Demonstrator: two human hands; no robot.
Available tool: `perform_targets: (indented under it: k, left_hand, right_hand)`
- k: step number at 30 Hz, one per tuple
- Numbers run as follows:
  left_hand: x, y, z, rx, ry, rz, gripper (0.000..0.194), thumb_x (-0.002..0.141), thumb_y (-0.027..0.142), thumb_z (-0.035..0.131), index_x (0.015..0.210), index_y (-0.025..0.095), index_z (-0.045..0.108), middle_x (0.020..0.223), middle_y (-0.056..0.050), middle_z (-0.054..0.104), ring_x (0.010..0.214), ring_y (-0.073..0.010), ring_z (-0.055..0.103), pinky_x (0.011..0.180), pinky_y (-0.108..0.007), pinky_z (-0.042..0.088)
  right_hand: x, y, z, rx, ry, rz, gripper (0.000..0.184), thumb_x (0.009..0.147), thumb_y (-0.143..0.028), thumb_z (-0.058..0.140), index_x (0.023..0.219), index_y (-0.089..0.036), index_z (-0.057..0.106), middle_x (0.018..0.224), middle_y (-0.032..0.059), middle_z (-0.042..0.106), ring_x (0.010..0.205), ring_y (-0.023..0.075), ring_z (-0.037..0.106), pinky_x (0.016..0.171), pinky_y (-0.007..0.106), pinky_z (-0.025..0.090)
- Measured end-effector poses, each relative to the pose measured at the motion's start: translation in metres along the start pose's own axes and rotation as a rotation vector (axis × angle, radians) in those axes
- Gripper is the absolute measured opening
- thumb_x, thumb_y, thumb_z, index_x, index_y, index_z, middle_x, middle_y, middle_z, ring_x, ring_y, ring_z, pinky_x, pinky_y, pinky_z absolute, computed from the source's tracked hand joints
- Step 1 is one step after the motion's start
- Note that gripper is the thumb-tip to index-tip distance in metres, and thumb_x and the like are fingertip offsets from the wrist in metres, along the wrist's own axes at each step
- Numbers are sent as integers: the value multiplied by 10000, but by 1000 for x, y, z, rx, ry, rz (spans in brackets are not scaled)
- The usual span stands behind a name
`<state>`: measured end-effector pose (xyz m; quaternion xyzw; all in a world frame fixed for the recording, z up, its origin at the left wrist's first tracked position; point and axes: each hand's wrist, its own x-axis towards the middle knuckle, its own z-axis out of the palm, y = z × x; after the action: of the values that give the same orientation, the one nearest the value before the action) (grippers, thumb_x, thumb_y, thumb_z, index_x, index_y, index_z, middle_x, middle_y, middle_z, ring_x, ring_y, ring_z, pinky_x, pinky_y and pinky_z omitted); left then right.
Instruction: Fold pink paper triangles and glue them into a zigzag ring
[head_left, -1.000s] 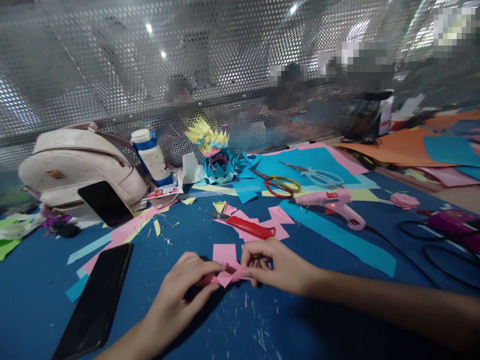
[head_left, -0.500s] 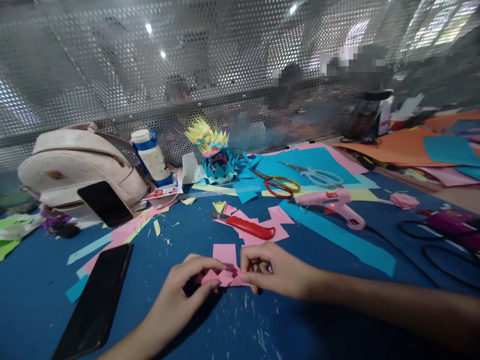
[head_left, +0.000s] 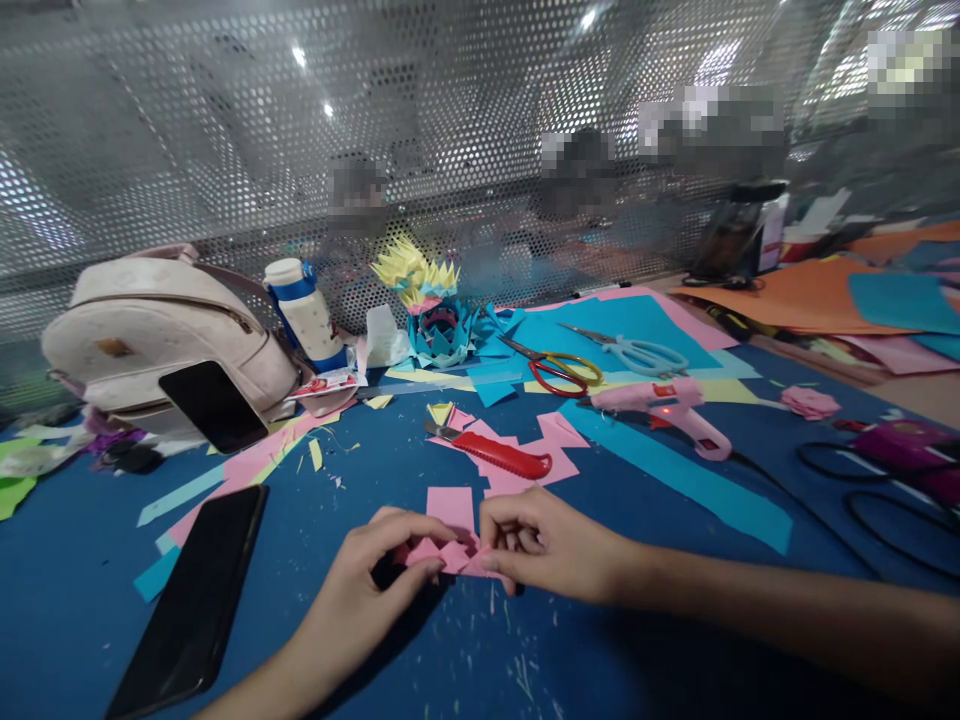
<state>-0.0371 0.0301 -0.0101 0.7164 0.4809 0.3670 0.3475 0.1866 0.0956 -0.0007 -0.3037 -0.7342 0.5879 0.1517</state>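
A folded strip of pink paper (head_left: 454, 556) with a zigzag of points lies low over the blue table between my two hands. My left hand (head_left: 382, 565) pinches its left end between thumb and fingers. At the other end, my right hand (head_left: 532, 545) has thumb and forefinger closed on the paper, the other fingers curled in. Just behind the strip lies a flat pink paper square (head_left: 450, 507). Beyond that, a red box cutter (head_left: 502, 453) rests on several pink paper scraps (head_left: 562, 432). My fingers partly hide the strip's ends.
A pink glue gun (head_left: 667, 405) with a lit red light and two scissors (head_left: 562, 372) lie behind to the right. A black phone (head_left: 191, 600) is at left, near a white backpack (head_left: 165, 330) and bottle (head_left: 304, 310). A blue and yellow paper piece (head_left: 435, 310) stands at the back.
The pink strip has been lowered and straightened, its points now lying flatter between my hands. My right hand has dropped slightly; both hands keep their hold.
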Motion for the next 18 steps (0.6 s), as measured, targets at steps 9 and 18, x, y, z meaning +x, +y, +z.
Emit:
perform_targets:
  k: [9,18]
  left_hand:
    - [-1,-1,1,27,-1,7,180,939,256,600,1082,311,693,992,12,732,817,-156,615,679,-245,424]
    - [0,1,3,161,-4,151,290,875,377,719,1117,258,614,954,-13,674,838,-180,579,696,-262,435]
  right_hand:
    - [1,0,0,-2,-8,-4,90,807,-193,601,739,-172,546,570,-30,606,500,75,498,491,164,334]
    - [2,0,4,3,-8,-14,88,819,-217,631,776,-162,578,566,-34,605,504,70,494,495,166,327]
